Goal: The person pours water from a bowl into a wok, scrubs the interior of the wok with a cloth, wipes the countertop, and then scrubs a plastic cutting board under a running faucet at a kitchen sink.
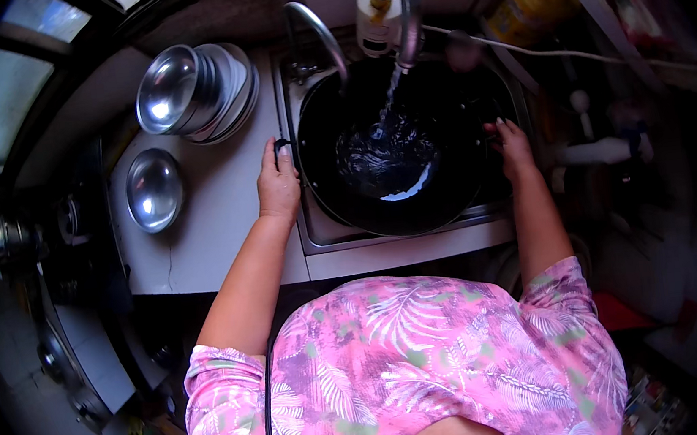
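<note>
A large dark wok (331, 175) sits over the steel sink (325, 236). Water streams from the curved metal faucet (410, 26) into the wok, and rippling water (380, 157) covers its bottom. At the wok's left side, my left hand (279, 183) grips a black handle. My right hand (511, 144) holds the wok's opposite side, where the handle is mostly lost in shadow.
Left on the white counter (229, 230) stand a leaning stack of plates (239, 89) with metal bowls (169, 90) and a single metal bowl (154, 190). A second faucet (319, 26) arches over the wok's rim. A pale cord (535, 52) crosses the back right.
</note>
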`<action>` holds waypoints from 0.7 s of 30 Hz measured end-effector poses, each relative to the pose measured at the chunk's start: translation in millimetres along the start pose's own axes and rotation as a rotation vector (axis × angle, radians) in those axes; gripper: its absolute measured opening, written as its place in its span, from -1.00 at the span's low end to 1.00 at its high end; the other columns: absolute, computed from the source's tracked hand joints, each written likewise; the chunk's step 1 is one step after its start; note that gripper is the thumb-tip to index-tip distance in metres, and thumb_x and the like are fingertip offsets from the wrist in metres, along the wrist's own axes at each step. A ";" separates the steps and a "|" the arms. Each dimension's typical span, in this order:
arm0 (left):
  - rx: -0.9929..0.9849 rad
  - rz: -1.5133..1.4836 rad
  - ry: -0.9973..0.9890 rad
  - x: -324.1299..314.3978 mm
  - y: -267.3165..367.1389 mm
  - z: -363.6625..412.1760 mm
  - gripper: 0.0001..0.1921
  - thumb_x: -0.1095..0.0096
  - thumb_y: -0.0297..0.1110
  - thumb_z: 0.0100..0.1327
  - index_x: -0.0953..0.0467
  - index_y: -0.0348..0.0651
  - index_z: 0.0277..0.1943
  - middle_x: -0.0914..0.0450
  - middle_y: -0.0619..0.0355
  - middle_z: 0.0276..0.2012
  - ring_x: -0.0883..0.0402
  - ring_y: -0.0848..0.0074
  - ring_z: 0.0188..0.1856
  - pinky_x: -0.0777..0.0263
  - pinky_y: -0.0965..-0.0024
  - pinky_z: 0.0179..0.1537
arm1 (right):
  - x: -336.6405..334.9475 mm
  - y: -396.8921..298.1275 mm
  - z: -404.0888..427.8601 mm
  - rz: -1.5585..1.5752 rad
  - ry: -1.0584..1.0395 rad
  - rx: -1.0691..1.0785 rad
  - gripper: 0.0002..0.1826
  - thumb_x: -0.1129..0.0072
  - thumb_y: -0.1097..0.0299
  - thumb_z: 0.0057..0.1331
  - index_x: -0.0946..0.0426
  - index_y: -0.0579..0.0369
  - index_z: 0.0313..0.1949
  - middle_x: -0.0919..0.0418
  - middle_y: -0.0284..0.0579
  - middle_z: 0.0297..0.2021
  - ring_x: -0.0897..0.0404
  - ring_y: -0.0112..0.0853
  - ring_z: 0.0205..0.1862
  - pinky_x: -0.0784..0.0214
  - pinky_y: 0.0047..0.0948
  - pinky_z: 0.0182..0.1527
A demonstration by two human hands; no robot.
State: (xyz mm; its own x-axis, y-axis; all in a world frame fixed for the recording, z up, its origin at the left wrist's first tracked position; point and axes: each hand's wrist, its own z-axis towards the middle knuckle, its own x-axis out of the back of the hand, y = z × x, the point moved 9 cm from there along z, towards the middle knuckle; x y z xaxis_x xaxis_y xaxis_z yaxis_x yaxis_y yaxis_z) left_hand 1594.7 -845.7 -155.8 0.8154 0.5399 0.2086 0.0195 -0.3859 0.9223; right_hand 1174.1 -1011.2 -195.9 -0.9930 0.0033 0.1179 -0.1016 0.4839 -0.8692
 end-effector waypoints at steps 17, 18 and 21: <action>0.159 0.034 -0.057 -1.5 -41.8 -25.6 -0.70 0.24 -0.27 0.27 -0.35 -0.06 0.01 -0.32 0.20 -0.70 -0.26 0.58 -0.77 -0.24 0.48 -0.74 | 2.3 -157.6 -73.3 -0.262 -0.023 0.414 -0.61 -0.03 0.47 0.17 -0.33 0.17 0.02 -0.38 -0.35 -0.62 -0.30 -0.66 -0.67 -0.18 -0.70 -0.60; 0.325 -0.028 -0.131 -14.8 -45.6 -38.2 -0.71 0.26 -0.28 0.27 -0.37 -0.03 -0.01 -0.30 0.21 -0.71 -0.25 0.58 -0.78 -0.24 0.47 -0.76 | 7.1 -177.2 -76.8 -0.249 -0.013 0.530 -0.61 -0.03 0.47 0.17 -0.33 0.15 0.02 -0.38 -0.34 -0.63 -0.29 -0.67 -0.68 -0.15 -0.72 -0.60; 0.551 -0.068 -0.259 -34.3 -72.3 -54.9 -0.70 0.29 -0.39 0.23 -0.39 0.04 -0.06 -0.31 0.22 -0.66 -0.28 0.55 -0.73 -0.24 0.44 -0.77 | -36.6 -241.9 -119.3 -0.362 -0.156 0.577 -0.63 -0.02 0.47 0.16 -0.35 0.15 0.00 -0.40 -0.35 -0.63 -0.32 -0.69 -0.64 -0.15 -0.75 -0.56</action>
State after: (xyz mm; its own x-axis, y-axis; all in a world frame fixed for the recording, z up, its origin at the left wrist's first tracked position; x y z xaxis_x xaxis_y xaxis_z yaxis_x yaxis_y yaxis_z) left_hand 1533.5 -795.3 -211.8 0.9148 0.4038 0.0054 0.3162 -0.7246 0.6123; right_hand 1242.2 -1024.0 67.3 -0.8832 -0.2171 0.4157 -0.4006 -0.1114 -0.9094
